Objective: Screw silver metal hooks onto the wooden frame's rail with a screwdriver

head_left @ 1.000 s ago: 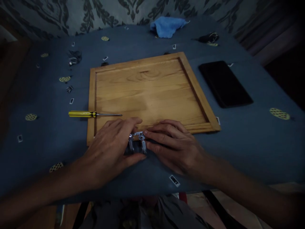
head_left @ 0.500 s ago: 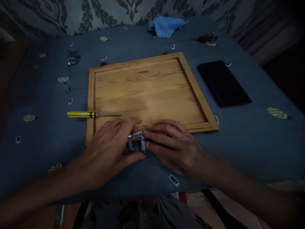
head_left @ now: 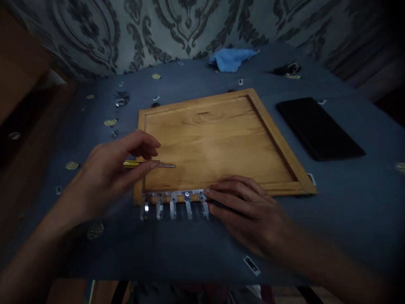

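A metal hook rail (head_left: 188, 197) with several hooks lies along the near edge of the wooden tray-like frame (head_left: 275, 139), hooks pointing towards me. My right hand (head_left: 247, 207) holds the rail's right end against the frame, fingers together, partly hiding that end. My left hand (head_left: 117, 164) is raised over the frame's left side, thumb and fingers apart with nothing seen between them. Beneath it lies a yellow-handled screwdriver (head_left: 167, 166) across the frame's left edge; most of its handle is hidden by the hand.
A black tablet-like slab (head_left: 319, 128) lies right of the frame. A blue cloth (head_left: 232, 59) and a dark object (head_left: 286, 69) are at the back. Small metal pieces (head_left: 114, 133) and a dark cluster with shiny bits (head_left: 122, 100) sit at the left on the patterned blue tablecloth (head_left: 205, 249).
My left hand has let go of the rail and moved left and up to the screwdriver, uncovering more hooks. My right hand stays at the rail's right end. The view has shifted.
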Motion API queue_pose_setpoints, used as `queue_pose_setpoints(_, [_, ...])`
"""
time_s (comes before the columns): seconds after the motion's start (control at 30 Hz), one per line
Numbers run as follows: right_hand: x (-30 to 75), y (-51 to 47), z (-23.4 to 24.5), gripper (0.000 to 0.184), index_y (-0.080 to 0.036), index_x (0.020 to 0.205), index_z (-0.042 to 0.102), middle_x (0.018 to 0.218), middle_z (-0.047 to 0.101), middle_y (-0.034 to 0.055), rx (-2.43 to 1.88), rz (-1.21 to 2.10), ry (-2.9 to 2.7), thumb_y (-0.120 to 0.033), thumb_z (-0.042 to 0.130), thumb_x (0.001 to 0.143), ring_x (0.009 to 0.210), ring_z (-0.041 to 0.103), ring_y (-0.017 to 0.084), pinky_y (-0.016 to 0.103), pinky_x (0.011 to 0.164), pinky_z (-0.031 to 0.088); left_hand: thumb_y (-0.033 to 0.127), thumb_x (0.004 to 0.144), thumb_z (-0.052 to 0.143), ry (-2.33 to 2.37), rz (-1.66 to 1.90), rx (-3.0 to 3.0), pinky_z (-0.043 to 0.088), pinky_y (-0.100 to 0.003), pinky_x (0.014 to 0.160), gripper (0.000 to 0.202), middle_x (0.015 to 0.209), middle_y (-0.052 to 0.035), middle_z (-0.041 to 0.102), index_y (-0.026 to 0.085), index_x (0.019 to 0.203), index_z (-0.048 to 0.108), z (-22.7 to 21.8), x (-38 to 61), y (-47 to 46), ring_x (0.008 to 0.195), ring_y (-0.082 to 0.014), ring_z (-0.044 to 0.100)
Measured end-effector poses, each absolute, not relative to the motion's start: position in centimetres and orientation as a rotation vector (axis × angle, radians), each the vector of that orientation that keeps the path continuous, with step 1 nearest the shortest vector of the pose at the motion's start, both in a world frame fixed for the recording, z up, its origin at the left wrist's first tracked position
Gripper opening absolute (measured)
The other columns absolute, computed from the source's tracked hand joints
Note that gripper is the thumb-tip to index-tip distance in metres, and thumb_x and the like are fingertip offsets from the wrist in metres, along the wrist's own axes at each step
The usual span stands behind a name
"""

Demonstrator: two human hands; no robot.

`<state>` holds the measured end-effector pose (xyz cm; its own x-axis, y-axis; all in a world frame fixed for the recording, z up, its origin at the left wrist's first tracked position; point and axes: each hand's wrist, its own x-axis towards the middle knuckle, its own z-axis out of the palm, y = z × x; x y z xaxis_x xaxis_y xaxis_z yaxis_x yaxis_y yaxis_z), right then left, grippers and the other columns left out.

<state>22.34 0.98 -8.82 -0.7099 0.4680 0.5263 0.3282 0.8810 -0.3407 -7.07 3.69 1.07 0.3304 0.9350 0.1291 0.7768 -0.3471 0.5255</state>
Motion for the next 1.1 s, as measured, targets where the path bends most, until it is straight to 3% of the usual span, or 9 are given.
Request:
queue_pose_setpoints(0.13, [22.2, 1.2, -9.3, 0.028, -0.019, 0.116, 0.067, 0.12, 0.073, 0.0061, -0.587, 0.193, -2.445, -0.011, 0.046, 0.099, 0.115, 0.061, 0.023, 0.045, 0.102, 0.049, 0.043, 0.086, 0.064, 1.59, 0.423, 2.085, 0.047, -0.024, 0.064, 0.025, 0.089, 0.0004, 0.072, 0.022, 0.098, 0.069, 1.5, -12.7, 6.6, 0.077, -0.0151, 0.065])
queue_pose_setpoints(0.3, [22.4, 2.3, -10.5, 0.024, -0.023, 0.11, 0.072, 0.112, 0.076, 0.0052, -0.45, -0.056, -2.408, -0.018, 0.054, 0.095, 0.108, 0.067, 0.022, 0.039, 0.093, 0.055, 0.04, 0.094, 0.059, 1.796, 0.503, 2.054, 0.053, -0.028, 0.07, 0.026, 0.085, -0.0029, 0.068, 0.014, 0.099, 0.065, -1.2, -18.4, 9.0, 0.075, -0.0144, 0.064])
queue_pose_setpoints(0.43, [23.1, 2.9, -12.6, 0.033, -0.026, 0.114, 0.072, 0.119, 0.075, 0.0025, -0.425, -0.101, -2.384, -0.013, 0.054, 0.09, 0.11, 0.067, 0.022, 0.039, 0.094, 0.056, 0.04, 0.097, 0.061, 1.927, 0.487, 2.022, 0.059, -0.036, 0.078, 0.031, 0.102, -0.006, 0.067, 0.013, 0.111, 0.063, -3.4, -20.5, 10.2, 0.087, -0.0167, 0.066])
queue_pose_setpoints(0.63, [24.0, 3.2, -14.6, 0.043, -0.028, 0.131, 0.065, 0.124, 0.074, 0.003, -0.369, -0.069, -2.386, -0.018, 0.058, 0.091, 0.118, 0.066, 0.023, 0.04, 0.1, 0.055, 0.038, 0.096, 0.061, 2.066, 0.528, 2.019, 0.058, -0.043, 0.09, 0.035, 0.121, -0.0098, 0.064, 0.015, 0.122, 0.061, -5.6, -21.3, 11.1, 0.105, -0.0221, 0.065])
queue_pose_setpoints(0.9, [24.0, 3.6, -14.4, 0.046, -0.027, 0.131, 0.067, 0.125, 0.073, 0.0029, -0.341, -0.13, -2.403, -0.018, 0.057, 0.087, 0.113, 0.068, 0.027, 0.043, 0.09, 0.061, 0.038, 0.097, 0.06, 2.129, 0.517, 2.068, 0.057, -0.045, 0.093, 0.034, 0.125, -0.0105, 0.063, 0.017, 0.123, 0.061, -7.4, -21.3, 11.4, 0.108, -0.0224, 0.064])
queue_pose_setpoints(1.1, [23.9, 3.3, -14.7, 0.042, -0.029, 0.129, 0.068, 0.123, 0.074, 0.0026, -0.38, -0.107, -2.382, -0.018, 0.058, 0.089, 0.113, 0.068, 0.026, 0.043, 0.093, 0.06, 0.038, 0.097, 0.061, 2.2, 0.513, 2.027, 0.058, -0.044, 0.092, 0.035, 0.124, -0.0104, 0.063, 0.016, 0.123, 0.06, -7.2, -21.8, 11.4, 0.107, -0.0223, 0.065])
